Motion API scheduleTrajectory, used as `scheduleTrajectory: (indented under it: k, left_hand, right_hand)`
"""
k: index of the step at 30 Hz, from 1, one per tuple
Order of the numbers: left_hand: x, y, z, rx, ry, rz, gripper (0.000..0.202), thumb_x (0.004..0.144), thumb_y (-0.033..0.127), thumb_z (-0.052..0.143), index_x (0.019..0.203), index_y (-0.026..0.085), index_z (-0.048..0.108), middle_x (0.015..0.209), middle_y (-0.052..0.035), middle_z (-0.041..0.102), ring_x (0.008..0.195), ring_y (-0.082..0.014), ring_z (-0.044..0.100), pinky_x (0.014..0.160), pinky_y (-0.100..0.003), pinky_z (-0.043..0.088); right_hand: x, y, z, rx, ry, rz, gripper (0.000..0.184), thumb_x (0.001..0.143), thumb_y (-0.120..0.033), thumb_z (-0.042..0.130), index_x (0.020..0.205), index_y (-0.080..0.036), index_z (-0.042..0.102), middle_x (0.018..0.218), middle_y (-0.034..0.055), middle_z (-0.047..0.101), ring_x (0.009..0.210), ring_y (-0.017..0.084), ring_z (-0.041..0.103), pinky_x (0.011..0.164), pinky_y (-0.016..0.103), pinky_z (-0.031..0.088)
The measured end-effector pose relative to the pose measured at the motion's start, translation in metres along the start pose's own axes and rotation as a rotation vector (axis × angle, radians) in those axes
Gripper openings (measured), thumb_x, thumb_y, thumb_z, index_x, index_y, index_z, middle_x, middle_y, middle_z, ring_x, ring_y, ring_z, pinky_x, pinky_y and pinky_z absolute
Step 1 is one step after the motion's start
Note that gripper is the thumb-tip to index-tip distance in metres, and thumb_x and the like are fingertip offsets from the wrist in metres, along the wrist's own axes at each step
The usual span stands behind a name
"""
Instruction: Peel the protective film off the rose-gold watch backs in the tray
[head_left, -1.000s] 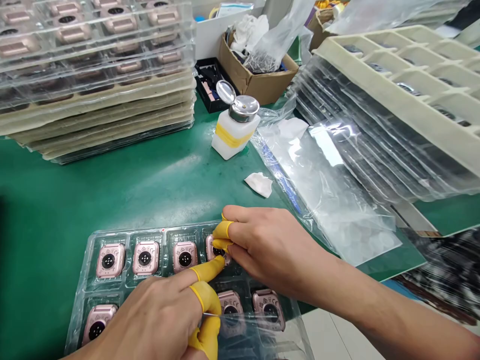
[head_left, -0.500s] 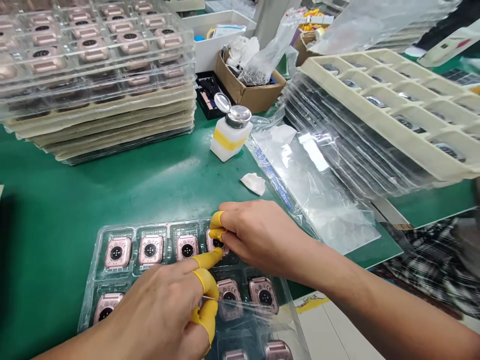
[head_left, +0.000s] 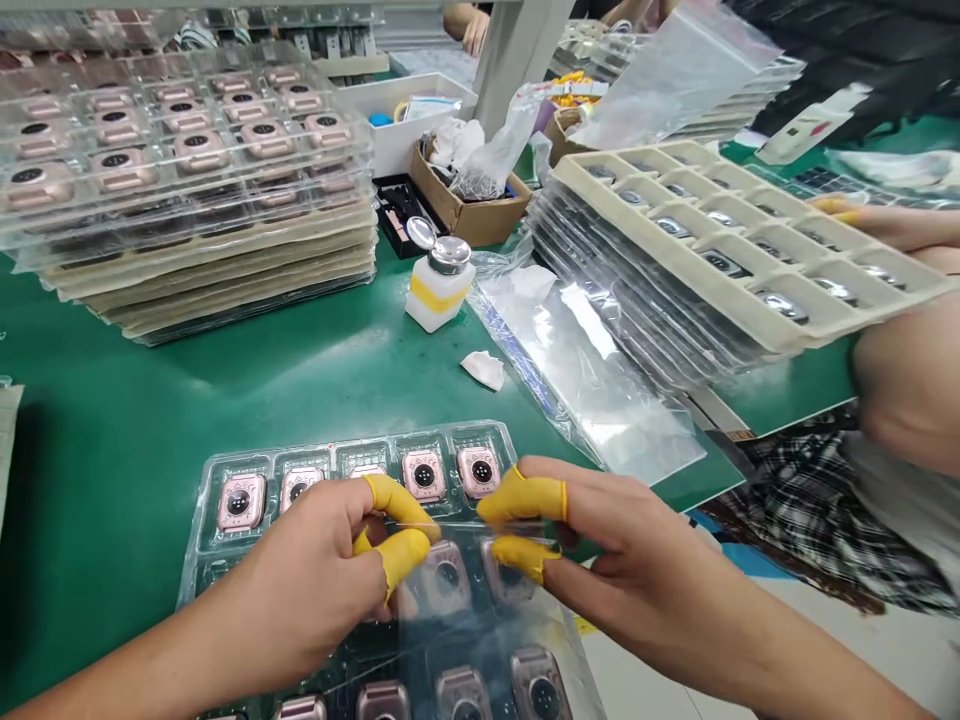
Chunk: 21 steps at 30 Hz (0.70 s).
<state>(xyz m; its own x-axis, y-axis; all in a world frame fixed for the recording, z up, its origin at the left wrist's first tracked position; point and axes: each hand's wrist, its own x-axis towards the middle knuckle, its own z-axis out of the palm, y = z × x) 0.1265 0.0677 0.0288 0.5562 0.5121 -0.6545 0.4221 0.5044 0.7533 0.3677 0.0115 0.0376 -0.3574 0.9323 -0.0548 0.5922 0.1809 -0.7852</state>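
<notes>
the clear tray point(head_left: 270, 480) lies on the green table point(head_left: 322, 370), low in the view, directly beneath both hands. pink watch bodies point(head_left: 480, 470) sit in its square compartments, backs upward. each metallic pink case has rounded corners, and its back carries a round black disc with small pale dots in the middle and fine dark print around it. five of them make up the far row; the two at its right end show well, while the second and third are partly covered by the left hand point(head_left: 315, 565).

a clear plastic sheet point(head_left: 484, 640) spreads over the right part of the tray, its far edge running between the hands. the pink looks greyer and softer through it, though the discs can be made out. the left thumb and forefinger, in yellow finger covers point(head_left: 405, 555), meet and pinch this edge. the right hand point(head_left: 637, 550) has thumb and forefinger at the same edge, near the last watch of the far row; blur and see-through plastic make it hard to tell whether they are clamped on it.

beyond the tray are a torn white scrap point(head_left: 484, 370) and a white bottle point(head_left: 437, 295) with a yellow band and its metal lid flipped up.
</notes>
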Motion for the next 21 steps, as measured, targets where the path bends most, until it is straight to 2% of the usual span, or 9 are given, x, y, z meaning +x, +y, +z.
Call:
scheduleTrajectory:
  k: [2, 4, 8, 12, 16, 18, 21]
  left_hand:
    - [-0.001, 0.003, 0.003, -0.026, -0.017, 0.002, 0.025, 0.084, 0.041, 0.068, 0.093, 0.018, 0.066, 0.074, 0.0014, 0.067, 0.063, -0.0132, 0.063, 0.061, -0.026, 0.051]
    - [-0.001, 0.004, 0.005, -0.046, -0.023, 0.000, 0.022, 0.084, 0.038, 0.068, 0.091, 0.017, 0.065, 0.079, 0.0006, 0.069, 0.064, -0.0127, 0.065, 0.061, -0.025, 0.051]
    - [0.001, 0.002, 0.010, -0.030, -0.027, -0.018, 0.016, 0.084, 0.033, 0.069, 0.086, 0.018, 0.065, 0.072, 0.0023, 0.068, 0.064, -0.0129, 0.065, 0.060, -0.024, 0.050]
    - [0.007, 0.003, 0.017, 0.042, -0.047, -0.016, 0.011, 0.084, 0.029, 0.067, 0.082, 0.018, 0.066, 0.067, 0.0033, 0.064, 0.062, -0.0134, 0.061, 0.059, -0.025, 0.047]
    - [0.012, 0.008, 0.022, 0.072, -0.054, 0.007, 0.013, 0.086, 0.031, 0.066, 0.086, 0.018, 0.069, 0.067, 0.0034, 0.063, 0.060, -0.0125, 0.056, 0.058, -0.025, 0.045]
    - [0.014, 0.014, 0.022, 0.023, -0.076, -0.005, 0.016, 0.085, 0.034, 0.070, 0.087, 0.018, 0.070, 0.069, 0.0026, 0.065, 0.060, -0.0120, 0.058, 0.058, -0.024, 0.047]
    - [0.016, 0.024, 0.021, -0.130, -0.172, -0.071, 0.025, 0.080, 0.039, 0.078, 0.084, 0.017, 0.068, 0.067, 0.0012, 0.069, 0.058, -0.0113, 0.061, 0.058, -0.022, 0.049]
  right_hand:
    - [-0.009, 0.000, 0.003, -0.001, 0.029, 0.019, 0.016, 0.092, -0.010, 0.061, 0.097, -0.024, 0.067, 0.086, -0.0019, 0.068, 0.072, 0.012, 0.061, 0.062, 0.023, 0.046]
    - [-0.014, -0.001, 0.002, -0.016, 0.002, 0.063, 0.017, 0.091, -0.009, 0.062, 0.094, -0.025, 0.066, 0.083, -0.0032, 0.068, 0.070, 0.012, 0.061, 0.062, 0.023, 0.047]
    - [-0.015, -0.001, -0.001, -0.084, 0.008, 0.068, 0.019, 0.091, -0.013, 0.066, 0.104, -0.027, 0.067, 0.096, -0.0011, 0.071, 0.083, 0.015, 0.065, 0.072, 0.026, 0.050]
    - [-0.004, 0.001, 0.004, -0.069, 0.136, -0.109, 0.027, 0.089, -0.011, 0.065, 0.112, -0.024, 0.063, 0.095, 0.0018, 0.067, 0.088, 0.018, 0.061, 0.072, 0.028, 0.048]
    - [0.008, 0.001, 0.010, -0.090, 0.155, -0.281, 0.019, 0.087, -0.005, 0.059, 0.098, -0.021, 0.059, 0.084, 0.0019, 0.064, 0.077, 0.017, 0.054, 0.066, 0.030, 0.043]
    - [0.010, 0.001, 0.009, -0.124, 0.159, -0.341, 0.020, 0.087, -0.002, 0.056, 0.092, -0.022, 0.055, 0.079, 0.0015, 0.063, 0.073, 0.017, 0.052, 0.065, 0.031, 0.043]
    - [0.004, 0.002, 0.002, -0.137, 0.169, -0.407, 0.027, 0.084, 0.001, 0.054, 0.091, -0.025, 0.052, 0.077, 0.0008, 0.065, 0.071, 0.017, 0.054, 0.070, 0.032, 0.048]
